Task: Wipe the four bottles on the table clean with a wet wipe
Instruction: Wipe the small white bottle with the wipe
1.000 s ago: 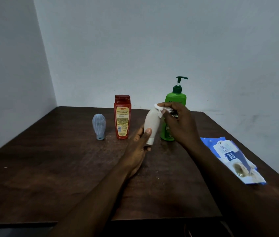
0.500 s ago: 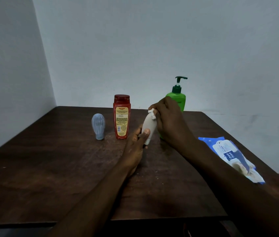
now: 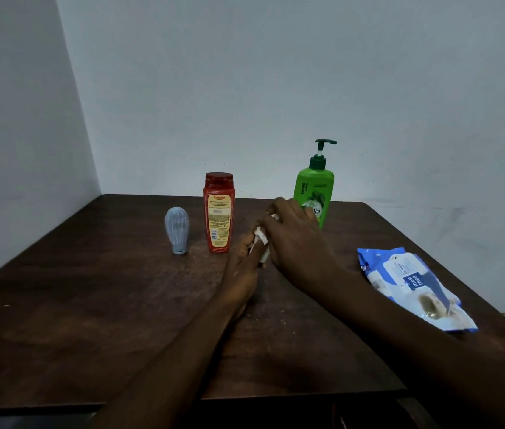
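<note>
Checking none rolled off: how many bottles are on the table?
4. Blue-grey bottle at the left, red bottle beside it, green pump bottle at the back, white bottle mostly hidden between left hand and right hand with the wet wipe.

A single wide-angle camera on the person's head gives the only view. It sits above the near edge of the desk [image 3: 90,305] and faces forward and slightly down toward the green pump bottle [image 3: 314,193], which stands near the far edge before the pale back wall [image 3: 276,88]. It is close enough that both forearms enter from the bottom edge, and the left hand [image 3: 241,270] and right hand [image 3: 294,239] meet round a small white bottle [image 3: 265,258] and a wet wipe [image 3: 260,238] just in front and left of the pump bottle. It is also wide enough to take in most of the desk top, the room corner far to that bottle's left and the wipes pack [image 3: 412,286] to its right, nearer the camera.
</note>
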The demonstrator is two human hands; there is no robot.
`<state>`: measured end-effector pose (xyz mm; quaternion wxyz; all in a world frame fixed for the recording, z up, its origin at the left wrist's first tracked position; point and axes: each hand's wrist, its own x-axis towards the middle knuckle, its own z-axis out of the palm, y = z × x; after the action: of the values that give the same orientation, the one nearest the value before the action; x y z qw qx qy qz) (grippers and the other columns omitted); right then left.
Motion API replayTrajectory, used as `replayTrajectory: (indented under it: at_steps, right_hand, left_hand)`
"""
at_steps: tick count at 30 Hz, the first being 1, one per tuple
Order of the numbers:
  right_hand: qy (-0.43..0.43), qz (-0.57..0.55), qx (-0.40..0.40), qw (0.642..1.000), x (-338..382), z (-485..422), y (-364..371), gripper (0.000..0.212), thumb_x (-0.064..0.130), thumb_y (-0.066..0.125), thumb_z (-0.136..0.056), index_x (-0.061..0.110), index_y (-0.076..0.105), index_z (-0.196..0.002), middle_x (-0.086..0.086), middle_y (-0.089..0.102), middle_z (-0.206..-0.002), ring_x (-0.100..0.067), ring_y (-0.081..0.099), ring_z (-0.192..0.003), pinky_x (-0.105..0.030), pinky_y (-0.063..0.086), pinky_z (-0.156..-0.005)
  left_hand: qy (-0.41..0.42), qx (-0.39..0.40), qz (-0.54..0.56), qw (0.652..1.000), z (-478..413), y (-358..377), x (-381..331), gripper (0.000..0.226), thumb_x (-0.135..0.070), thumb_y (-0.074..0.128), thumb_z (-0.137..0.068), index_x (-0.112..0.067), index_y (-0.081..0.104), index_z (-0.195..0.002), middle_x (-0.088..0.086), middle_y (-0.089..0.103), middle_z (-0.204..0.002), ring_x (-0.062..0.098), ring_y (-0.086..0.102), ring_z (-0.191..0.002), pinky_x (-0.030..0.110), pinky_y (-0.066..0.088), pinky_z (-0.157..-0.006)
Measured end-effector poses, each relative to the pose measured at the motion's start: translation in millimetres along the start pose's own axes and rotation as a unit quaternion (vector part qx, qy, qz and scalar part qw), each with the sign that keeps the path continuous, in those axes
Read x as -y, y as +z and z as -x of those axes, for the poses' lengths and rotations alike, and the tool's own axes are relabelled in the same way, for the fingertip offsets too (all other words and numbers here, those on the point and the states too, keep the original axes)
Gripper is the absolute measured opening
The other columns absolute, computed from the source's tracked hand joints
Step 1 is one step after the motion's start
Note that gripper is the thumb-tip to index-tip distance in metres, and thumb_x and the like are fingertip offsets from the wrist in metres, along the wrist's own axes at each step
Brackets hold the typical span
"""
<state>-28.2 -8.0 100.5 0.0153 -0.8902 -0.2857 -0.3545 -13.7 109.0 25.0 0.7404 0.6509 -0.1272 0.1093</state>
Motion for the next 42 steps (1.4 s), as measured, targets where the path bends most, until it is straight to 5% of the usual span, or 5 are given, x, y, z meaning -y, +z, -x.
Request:
replayTrajectory:
  at_steps: [10, 14, 29, 35, 42]
  right_hand:
    - [0.176, -0.293, -0.037, 0.939, -36.9, -17.5, -9.5, 0.023, 0.008, 0.052, -0.098, 0.015, 0.073, -0.103, -0.004, 0.069, -0.108, -0.019, 0.057, -0.103, -0.029, 0.042, -0.089]
    - [0.234, -0.426, -0.037, 0.873, -38.8, -15.9, -8.6, 0.019, 0.016, 0.058, -0.098, 0.016, 0.074, -0.109, 0.003, 0.072, -0.111, -0.01, 0.064, -0.1, -0.012, 0.046, -0.079]
    - [0.33, -0.589, -0.056, 0.736, -19.4, 24.5, 26.5, 0.019, 0.011, 0.07, -0.089, 0.016, 0.07, -0.108, -0.004, 0.075, -0.099, -0.001, 0.07, -0.075, -0.016, 0.054, -0.061]
    - [0.333, -0.561, -0.054, 0.756, -11.1, 49.9, 32.5, 0.019, 0.013, 0.074, -0.086, 0.02, 0.072, -0.103, -0.005, 0.076, -0.097, -0.006, 0.071, -0.08, -0.023, 0.057, -0.072]
    - [0.339, -0.44, -0.125, 0.822, -4.9, 52.8, 27.1, 0.021, 0.018, 0.076, -0.086, 0.021, 0.075, -0.106, 0.019, 0.07, -0.085, 0.016, 0.064, -0.075, 0.0, 0.043, -0.061]
  left_hand:
    - [-0.017, 0.02, -0.005, 1.0, -0.5, -2.1, -2.5, 0.02, -0.037, 0.05, -0.102, -0.044, 0.058, -0.119, -0.027, 0.07, -0.105, -0.014, 0.063, -0.093, 0.008, 0.049, -0.071]
    - [-0.029, 0.027, 0.027, 0.999, -0.2, -1.5, -4.1, 0.029, -0.048, 0.055, -0.09, -0.037, 0.062, -0.117, -0.023, 0.073, -0.104, -0.008, 0.065, -0.097, 0.011, 0.051, -0.076]
    - [-0.05, -0.018, 0.13, 0.99, -3.4, -6.2, -2.5, 0.042, -0.037, 0.062, -0.09, -0.019, 0.063, -0.128, 0.003, 0.075, -0.116, 0.01, 0.07, -0.1, 0.023, 0.056, -0.08]
    - [-0.053, -0.018, 0.133, 0.99, -3.8, -7.5, -0.2, 0.026, -0.025, 0.057, -0.099, -0.016, 0.064, -0.123, 0.003, 0.076, -0.113, 0.013, 0.072, -0.101, 0.027, 0.059, -0.08]
    - [-0.046, -0.033, 0.086, 0.995, -2.0, -4.9, 0.1, 0.036, -0.024, 0.065, -0.095, -0.012, 0.063, -0.128, 0.004, 0.077, -0.113, 0.021, 0.072, -0.101, 0.037, 0.057, -0.088]
